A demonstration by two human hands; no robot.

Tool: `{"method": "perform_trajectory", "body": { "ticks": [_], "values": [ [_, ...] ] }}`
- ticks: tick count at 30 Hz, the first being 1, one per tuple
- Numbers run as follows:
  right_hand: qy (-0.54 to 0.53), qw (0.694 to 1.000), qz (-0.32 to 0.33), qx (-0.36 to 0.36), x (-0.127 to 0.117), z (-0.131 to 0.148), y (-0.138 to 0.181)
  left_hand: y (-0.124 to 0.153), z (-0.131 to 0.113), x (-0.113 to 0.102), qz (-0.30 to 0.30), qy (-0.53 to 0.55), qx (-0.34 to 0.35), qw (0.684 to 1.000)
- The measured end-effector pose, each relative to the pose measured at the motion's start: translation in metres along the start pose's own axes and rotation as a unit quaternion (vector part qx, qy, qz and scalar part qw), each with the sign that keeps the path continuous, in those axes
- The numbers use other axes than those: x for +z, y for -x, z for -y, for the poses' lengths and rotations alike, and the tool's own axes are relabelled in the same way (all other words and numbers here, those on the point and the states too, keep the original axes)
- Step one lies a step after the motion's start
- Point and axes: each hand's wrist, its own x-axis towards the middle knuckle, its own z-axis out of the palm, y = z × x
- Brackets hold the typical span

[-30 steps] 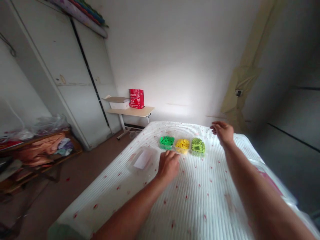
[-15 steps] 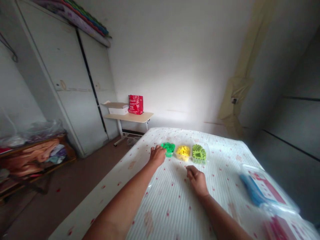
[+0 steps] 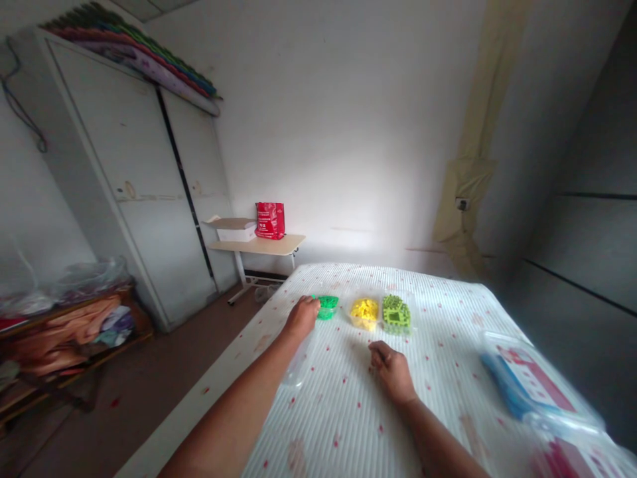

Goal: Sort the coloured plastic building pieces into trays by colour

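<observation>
My left hand (image 3: 303, 316) is closed on the left edge of a clear plastic container (image 3: 327, 315) with small green plastic pieces in it. My right hand (image 3: 391, 365) hovers over or rests on the tablecloth nearer me, its fingers curled in a pinch; what they hold, if anything, is too small to make out. Beyond it stands a clear container of yellow pieces (image 3: 364, 312). Directly right of that one is a container of olive-green pieces (image 3: 396, 313), some of them square frames. A clear plastic lid or tray (image 3: 294, 373) lies partly hidden under my left forearm.
The ribbed white cloth (image 3: 348, 411) with red marks covers the table. At right lie a clear box with blue contents (image 3: 527, 378) and a pink package (image 3: 562, 458). A side table (image 3: 269, 245) behind bears a white box (image 3: 233, 230) and a red bag (image 3: 270, 220).
My left hand has shifted left with the container of green pieces, widening the gap to the yellow one. The right hand stays nearly where it was. The view has tilted up slightly.
</observation>
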Motion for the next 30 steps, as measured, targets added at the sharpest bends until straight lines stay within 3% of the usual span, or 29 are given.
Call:
{"method": "perform_trajectory", "body": {
  "ticks": [6, 12, 22, 30],
  "values": [
    [0.003, 1.0, 0.001, 0.0, -0.001, 0.003, 0.0, 0.028, -0.004, -0.022, -0.046, 0.018, 0.011, 0.999],
    [-0.006, 1.0, -0.004, 0.003, -0.001, 0.002, 0.0, 0.072, -0.031, -0.033, -0.082, 0.065, 0.042, 0.994],
    [-0.04, 0.999, -0.02, 0.006, 0.0, -0.004, -0.002, 0.139, -0.072, -0.02, -0.06, 0.108, 0.053, 0.991],
    [-0.108, 0.993, 0.035, 0.038, -0.005, 0.002, -0.002, 0.155, -0.085, -0.012, -0.011, 0.148, 0.015, 0.989]
  ]
}}
